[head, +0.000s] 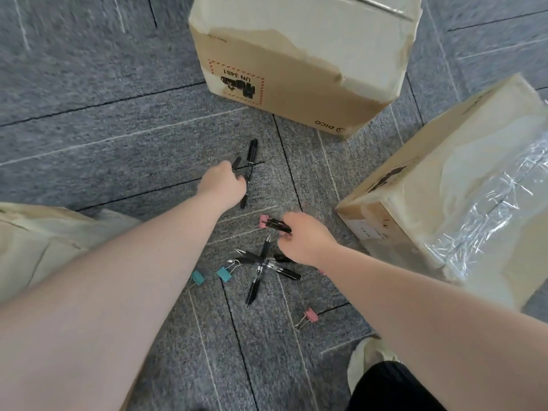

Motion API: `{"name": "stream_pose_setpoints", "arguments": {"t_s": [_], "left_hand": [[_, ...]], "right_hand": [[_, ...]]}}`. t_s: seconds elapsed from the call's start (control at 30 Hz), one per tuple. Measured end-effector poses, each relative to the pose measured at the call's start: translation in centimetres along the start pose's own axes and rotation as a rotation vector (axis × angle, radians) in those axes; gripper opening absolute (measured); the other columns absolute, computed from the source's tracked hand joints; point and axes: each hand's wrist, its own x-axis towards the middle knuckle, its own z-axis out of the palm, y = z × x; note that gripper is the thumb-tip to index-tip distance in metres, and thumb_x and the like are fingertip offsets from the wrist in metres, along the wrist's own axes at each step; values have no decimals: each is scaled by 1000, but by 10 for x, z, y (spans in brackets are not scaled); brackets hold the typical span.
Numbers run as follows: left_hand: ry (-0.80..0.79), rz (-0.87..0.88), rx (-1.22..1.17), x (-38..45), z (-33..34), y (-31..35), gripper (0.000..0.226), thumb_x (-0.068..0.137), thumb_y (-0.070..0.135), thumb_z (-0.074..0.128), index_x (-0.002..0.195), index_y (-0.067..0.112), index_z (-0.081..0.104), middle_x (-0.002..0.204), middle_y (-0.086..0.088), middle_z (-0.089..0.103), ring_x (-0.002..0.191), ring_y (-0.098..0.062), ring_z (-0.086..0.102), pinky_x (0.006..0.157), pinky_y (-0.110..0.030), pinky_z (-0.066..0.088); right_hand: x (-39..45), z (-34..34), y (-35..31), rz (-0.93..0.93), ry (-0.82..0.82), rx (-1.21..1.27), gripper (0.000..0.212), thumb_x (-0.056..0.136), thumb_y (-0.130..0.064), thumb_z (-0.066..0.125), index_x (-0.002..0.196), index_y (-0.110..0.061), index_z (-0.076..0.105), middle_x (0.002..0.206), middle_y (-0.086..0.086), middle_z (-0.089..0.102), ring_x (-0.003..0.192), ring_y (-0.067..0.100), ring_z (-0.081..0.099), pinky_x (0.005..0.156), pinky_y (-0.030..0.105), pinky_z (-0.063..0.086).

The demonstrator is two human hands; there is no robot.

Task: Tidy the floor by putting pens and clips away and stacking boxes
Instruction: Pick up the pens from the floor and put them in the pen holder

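Note:
My left hand [223,183] is closed around black pens; one black marker [251,161] runs under its fingers and pokes out both ways on the grey carpet. My right hand [302,238] pinches another black pen [277,224] that lies beside a pink binder clip [263,221]. Below that hand, crossed black pens [261,266] lie in a small pile. Two teal binder clips [198,277] [224,274] sit left of the pile, and a second pink clip [310,315] lies nearer to me. One cardboard box [299,54] stands ahead, another taped box [450,191] to the right.
A beige cloth bag [38,241] lies on the floor at the left, partly behind my left arm. My shoe and dark trouser leg [382,378] are at the lower right. The grey carpet tiles [103,129] stretch between the boxes and the bag.

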Motion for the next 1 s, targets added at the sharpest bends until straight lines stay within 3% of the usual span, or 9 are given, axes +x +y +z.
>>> {"name": "stream_pose_setpoints", "arguments": {"t_s": [0.07, 0.17, 0.33, 0.43, 0.57, 0.7, 0.8, 0.93, 1.0], "left_hand": [[-19, -5, 4, 2, 6, 7, 38, 94, 34, 53, 116, 4, 48, 107, -13, 58, 91, -31, 56, 67, -34, 39], [25, -35, 18, 8, 12, 15, 39, 90, 30, 60, 117, 4, 47, 110, -15, 59, 93, -33, 58, 65, -36, 39], [28, -47, 62, 9, 16, 20, 43, 90, 27, 58, 124, 3, 45, 110, -14, 59, 91, -33, 58, 62, -35, 39], [22, -66, 39, 1, 9, 12, 33, 91, 24, 50, 119, 7, 46, 95, -9, 55, 78, -28, 52, 52, -30, 33], [29, -90, -63, -22, 4, 4, 15, 93, 16, 41, 106, 8, 42, 74, -2, 43, 65, -22, 46, 51, -31, 29], [-63, -140, -223, -56, 18, 0, 9, 92, 7, 41, 99, 9, 35, 73, -2, 37, 61, -17, 38, 51, -31, 26], [-185, -144, -248, -78, 38, -8, 12, 90, 11, 51, 102, 9, 47, 77, -3, 47, 71, -23, 48, 60, -30, 36], [-251, -151, -251, -100, 58, -9, 20, 87, 28, 64, 78, 15, 50, 67, 0, 50, 56, -16, 48, 48, -27, 33], [-273, -154, -267, -109, 66, -4, 30, 84, 30, 66, 66, 17, 46, 63, 1, 49, 55, -18, 48, 47, -26, 32]], "right_hand": [[-2, 5, -3, -56, -65, -17, 21, 87, -36, 60, 82, -18, 51, 79, -3, 53, 79, 24, 55, 64, 31, 45], [-3, 13, -4, -158, -161, -186, 37, 81, -50, 67, 90, -15, 55, 86, -2, 54, 78, 20, 53, 64, 31, 46], [-1, 24, 2, -235, -171, -325, 15, 87, -26, 59, 94, -13, 56, 86, 1, 49, 88, 26, 53, 70, 36, 51], [-4, 25, 2, -172, -117, -263, 15, 86, -26, 57, 91, -15, 48, 86, 2, 49, 85, 26, 54, 70, 35, 50], [-7, 23, 1, 26, -9, -51, 10, 91, -21, 50, 98, -16, 45, 79, 0, 55, 72, 25, 56, 65, 34, 48], [-10, 16, 3, 157, -38, 82, 28, 89, -5, 47, 116, -12, 44, 75, -1, 47, 70, 24, 52, 56, 31, 41], [-16, 13, 5, 186, -47, 82, 29, 88, -2, 46, 113, -16, 43, 74, -2, 45, 68, 24, 51, 53, 30, 39], [-20, 18, 11, 259, -68, 190, 43, 90, -4, 48, 133, -8, 44, 102, 7, 55, 83, 27, 51, 60, 31, 43], [-21, 21, 15, 287, -46, 251, 39, 92, -5, 47, 131, -8, 47, 112, 12, 58, 84, 26, 52, 64, 31, 44]]}}
